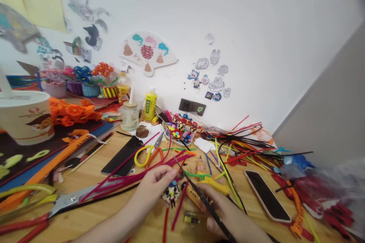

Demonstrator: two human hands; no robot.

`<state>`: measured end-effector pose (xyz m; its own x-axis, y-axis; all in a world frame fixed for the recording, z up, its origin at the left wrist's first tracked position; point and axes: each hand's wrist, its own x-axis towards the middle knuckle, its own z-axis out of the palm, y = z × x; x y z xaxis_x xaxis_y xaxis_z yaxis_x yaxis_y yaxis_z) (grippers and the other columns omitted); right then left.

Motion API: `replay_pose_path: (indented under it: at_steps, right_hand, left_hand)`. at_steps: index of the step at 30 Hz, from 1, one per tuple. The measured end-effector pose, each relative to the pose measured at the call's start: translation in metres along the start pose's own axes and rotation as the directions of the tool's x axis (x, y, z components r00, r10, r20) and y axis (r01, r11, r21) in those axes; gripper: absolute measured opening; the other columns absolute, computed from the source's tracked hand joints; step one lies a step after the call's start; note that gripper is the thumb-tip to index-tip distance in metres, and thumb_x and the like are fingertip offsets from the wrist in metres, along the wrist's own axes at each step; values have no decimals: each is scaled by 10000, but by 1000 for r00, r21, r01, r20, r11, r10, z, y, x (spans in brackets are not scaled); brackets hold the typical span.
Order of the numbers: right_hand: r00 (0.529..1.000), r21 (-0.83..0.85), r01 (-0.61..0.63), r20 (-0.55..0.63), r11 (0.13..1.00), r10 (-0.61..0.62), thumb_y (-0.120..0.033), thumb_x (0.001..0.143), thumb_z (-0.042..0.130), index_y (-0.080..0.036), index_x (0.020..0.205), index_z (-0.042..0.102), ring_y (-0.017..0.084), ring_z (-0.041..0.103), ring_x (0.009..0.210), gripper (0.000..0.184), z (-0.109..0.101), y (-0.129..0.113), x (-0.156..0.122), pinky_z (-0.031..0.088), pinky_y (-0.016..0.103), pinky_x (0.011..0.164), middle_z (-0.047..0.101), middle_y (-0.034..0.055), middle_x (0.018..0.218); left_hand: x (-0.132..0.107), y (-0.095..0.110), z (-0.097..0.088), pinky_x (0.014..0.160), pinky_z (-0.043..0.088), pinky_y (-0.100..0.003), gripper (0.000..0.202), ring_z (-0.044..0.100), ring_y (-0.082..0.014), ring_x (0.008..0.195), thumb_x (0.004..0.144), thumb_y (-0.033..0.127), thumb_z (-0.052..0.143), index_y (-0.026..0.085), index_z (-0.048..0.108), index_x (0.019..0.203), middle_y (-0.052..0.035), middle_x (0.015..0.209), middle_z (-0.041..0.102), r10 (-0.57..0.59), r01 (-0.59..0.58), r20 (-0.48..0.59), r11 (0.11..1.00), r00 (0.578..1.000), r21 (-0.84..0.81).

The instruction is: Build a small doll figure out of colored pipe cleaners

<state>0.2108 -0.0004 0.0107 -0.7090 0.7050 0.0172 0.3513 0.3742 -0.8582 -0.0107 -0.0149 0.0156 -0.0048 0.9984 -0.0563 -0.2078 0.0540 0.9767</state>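
Note:
My left hand (155, 186) is closed in a pinch over a small pipe-cleaner figure (171, 193) with a white face and black and coloured trim, held just above the wooden table (114, 212). My right hand (225, 214) is closed around a long black pipe cleaner (199, 193) that slants up and left across the figure. A green pipe cleaner (196, 175) curls just past the fingers. A yellow-handled tool (213, 186) lies right behind my right hand.
Piles of red, black, magenta and yellow pipe cleaners (242, 148) cover the table. Two dark phones (266, 195) (122, 155) lie flat. Scissors (71, 199) rest at the left, a paper cup (27, 119), a jar (129, 115) and a yellow bottle (150, 104) stand behind.

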Motion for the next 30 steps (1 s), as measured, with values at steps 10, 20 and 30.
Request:
replay_pose_path:
  at_steps: [10,20,30]
  right_hand:
    - [1000,-77,-8,-15,997,6,-660,695,536,-243,1319,383,296,524,1036,766,1,3,1,401,391,893,550,109,1177]
    - [997,21,-28,-66,999,29,-746,626,510,-183,1179,498,193,515,697,789,10,5,6,435,288,628,561,65,849]
    - [995,204,2,-102,979,20,-656,679,564,-192,1162,498,230,556,874,673,22,4,13,438,305,751,588,89,982]
  left_hand:
    - [0,-4,1,426,349,-203,341,425,-98,418,594,496,678,173,571,570,69,449,462,7,-7,0,999,1000,50]
    - [-1,2,3,389,343,-196,395,418,-84,380,570,544,671,183,511,574,76,434,472,-18,18,-7,1000,1000,25]
    - [3,-3,1,376,358,-189,431,428,-83,388,574,585,633,177,496,599,71,441,490,-50,50,11,997,999,54]
